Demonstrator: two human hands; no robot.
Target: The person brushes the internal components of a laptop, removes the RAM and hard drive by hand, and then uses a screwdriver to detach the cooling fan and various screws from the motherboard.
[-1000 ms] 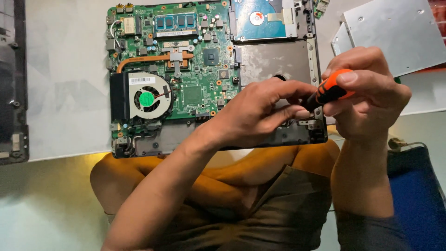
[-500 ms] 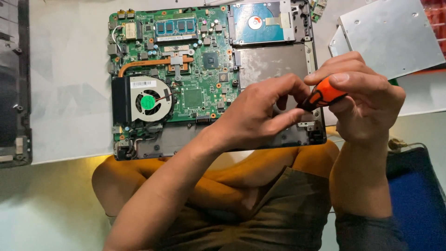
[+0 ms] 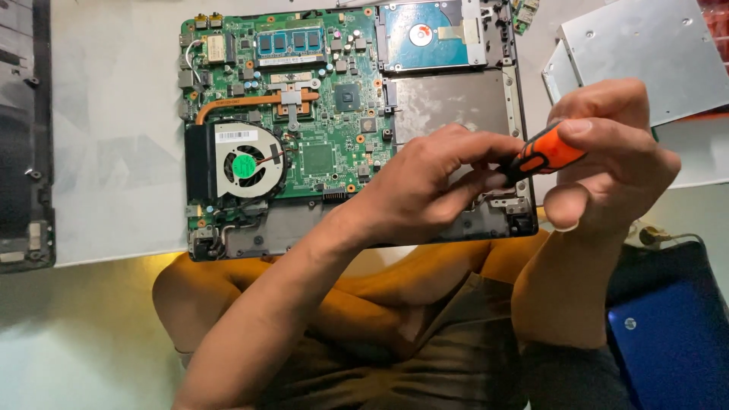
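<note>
Head view: your right hand [image 3: 607, 159] is wrapped around an orange-and-black screwdriver [image 3: 541, 156], thumb on top of the handle, fingers curled under it. Handle points down-left toward the lower right corner of the opened laptop base [image 3: 524, 220]. The tip is hidden behind your left hand, so you can't tell what it's seated on.

Your left hand [image 3: 425, 190] reaches across from lower left, fingers drawn together and pinching at the black front end of the screwdriver, right over the hinge corner of the base. Forearm crosses the front edge of the base.

The base lies flat on a pale mat [image 3: 114, 137], bottom cover off. Green motherboard [image 3: 319, 99] fills the left and middle. Round fan [image 3: 247, 165] with a green hub sits at its lower left, with a copper heat pipe [image 3: 250, 101] running above it. Memory module [image 3: 290, 42] near the top edge. Hard drive [image 3: 425, 34] in the top right bay, a bare grey bay [image 3: 448, 102] just below it.

Off the base: a silver optical drive [image 3: 645, 53] lies upper right, well apart from your hands. Black plastic panel [image 3: 23, 137] along the left edge. Blue laptop lid [image 3: 668, 342] lower right, beside your right forearm. Your crossed legs are under the front edge of the base.
</note>
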